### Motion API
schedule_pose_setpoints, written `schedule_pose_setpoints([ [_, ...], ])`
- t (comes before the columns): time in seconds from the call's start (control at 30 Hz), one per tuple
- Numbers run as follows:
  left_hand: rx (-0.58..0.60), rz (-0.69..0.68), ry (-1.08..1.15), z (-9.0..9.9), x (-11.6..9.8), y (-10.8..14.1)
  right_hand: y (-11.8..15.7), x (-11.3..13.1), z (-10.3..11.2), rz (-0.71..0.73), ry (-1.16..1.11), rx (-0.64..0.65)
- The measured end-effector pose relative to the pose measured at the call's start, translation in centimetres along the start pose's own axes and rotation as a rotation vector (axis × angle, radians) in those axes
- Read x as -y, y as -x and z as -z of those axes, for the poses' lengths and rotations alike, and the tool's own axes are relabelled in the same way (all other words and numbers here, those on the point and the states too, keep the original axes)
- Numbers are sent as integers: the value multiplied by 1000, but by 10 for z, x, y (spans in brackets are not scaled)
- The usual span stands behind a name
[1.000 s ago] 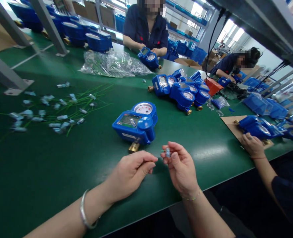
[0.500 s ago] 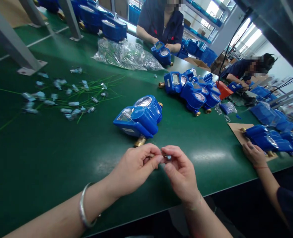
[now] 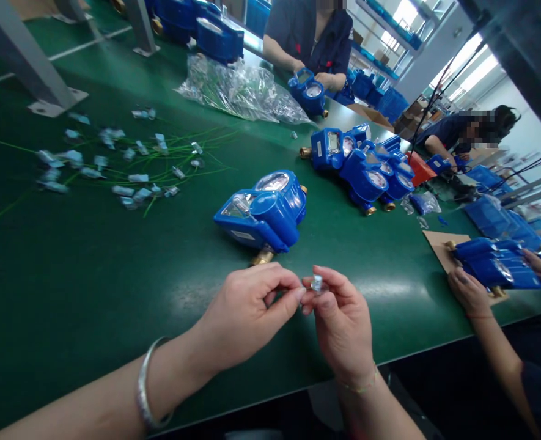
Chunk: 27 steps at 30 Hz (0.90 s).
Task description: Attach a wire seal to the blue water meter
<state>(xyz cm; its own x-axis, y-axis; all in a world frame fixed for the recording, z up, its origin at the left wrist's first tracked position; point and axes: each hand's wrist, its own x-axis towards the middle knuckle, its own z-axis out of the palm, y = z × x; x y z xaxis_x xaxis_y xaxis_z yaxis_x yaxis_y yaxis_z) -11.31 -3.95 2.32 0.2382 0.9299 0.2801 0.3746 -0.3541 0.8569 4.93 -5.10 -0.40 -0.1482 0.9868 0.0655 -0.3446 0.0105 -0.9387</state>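
Observation:
Between the fingertips of my right hand (image 3: pixel 343 318) is a small pale-blue tag (image 3: pixel 316 282). My left hand (image 3: pixel 256 311) is pinched right beside it, on something too small to make out, perhaps thin wire. Just beyond my hands a blue meter (image 3: pixel 270 211) with a round dial and a brass fitting (image 3: pixel 263 256) rests tilted on the green table (image 3: pixel 160 293). Several similar pale-blue tags (image 3: pixel 137 178) with thin green wires (image 3: pixel 215 143) lie scattered at the left.
A crumpled clear plastic bag (image 3: pixel 247 91) lies behind the meter. More blue meters (image 3: pixel 366 165) are grouped at the back right. Grey metal legs (image 3: pixel 36 61) stand at the left. A person's hands (image 3: pixel 472 293) touch meters on cardboard at the right; others work behind.
The tag in my right hand now shows more fully, and my right hand has shifted slightly right, its fingers a little further from my left hand. The camera view has shifted slightly.

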Motion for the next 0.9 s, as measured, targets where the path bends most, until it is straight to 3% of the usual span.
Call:
schedule_pose_setpoints([
  [0.53,-50,-38,-45,-1,-1,1,0,8,-1,125,344,-8],
  [0.77,39,227,100,1,5,2,-1,14,-1,135,382,4],
  [0.9,117,244,136,4,4,-1,-1,14,-3,60,289,-13],
])
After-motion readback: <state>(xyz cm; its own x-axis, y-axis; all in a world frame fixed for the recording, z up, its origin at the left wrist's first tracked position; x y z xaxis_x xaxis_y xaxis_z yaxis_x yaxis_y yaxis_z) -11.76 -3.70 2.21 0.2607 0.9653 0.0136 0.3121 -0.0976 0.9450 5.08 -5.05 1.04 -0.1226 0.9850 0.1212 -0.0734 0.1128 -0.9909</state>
